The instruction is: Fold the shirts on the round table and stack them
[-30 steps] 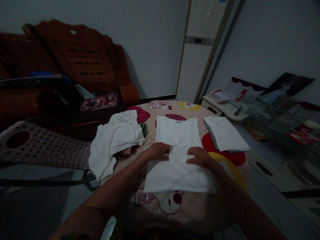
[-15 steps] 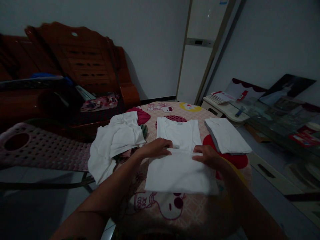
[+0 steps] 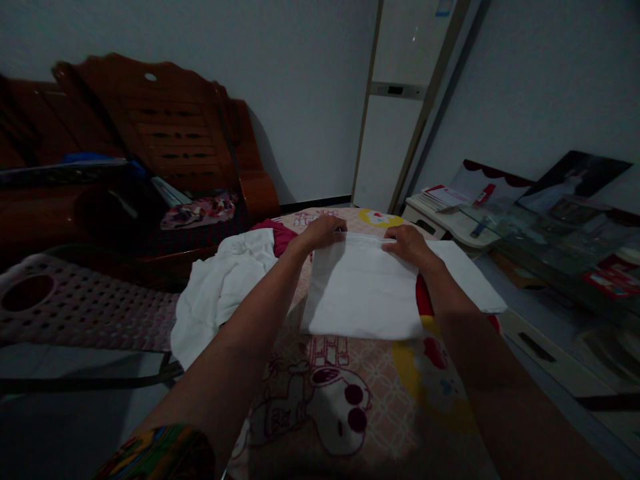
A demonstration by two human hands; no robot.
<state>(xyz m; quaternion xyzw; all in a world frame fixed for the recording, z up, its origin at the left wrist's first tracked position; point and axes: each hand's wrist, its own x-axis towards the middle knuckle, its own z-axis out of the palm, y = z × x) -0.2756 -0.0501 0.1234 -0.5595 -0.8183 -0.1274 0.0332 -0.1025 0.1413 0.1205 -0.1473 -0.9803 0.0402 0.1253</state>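
Note:
A white shirt (image 3: 363, 290) lies folded into a rectangle on the round table (image 3: 350, 400) with a cartoon-print cloth. My left hand (image 3: 324, 231) pinches its far left corner. My right hand (image 3: 406, 243) pinches its far right corner. Both arms reach far across the table. A second folded white garment (image 3: 467, 277) lies just right of my right forearm. A loose heap of white clothes (image 3: 223, 290) sits left of my left arm, with a dark red piece (image 3: 283, 235) showing behind it.
A carved wooden bench (image 3: 165, 143) stands behind the table on the left, holding patterned fabric (image 3: 200, 208). A perforated plastic chair (image 3: 75, 300) is at the left. A low white stand with papers (image 3: 450, 203) and a glass table (image 3: 560, 233) sit to the right.
Both hands moved from the shirt's middle to the table's far side, carrying its near half over the far half. The shirt now lies as a shorter rectangle, further away.

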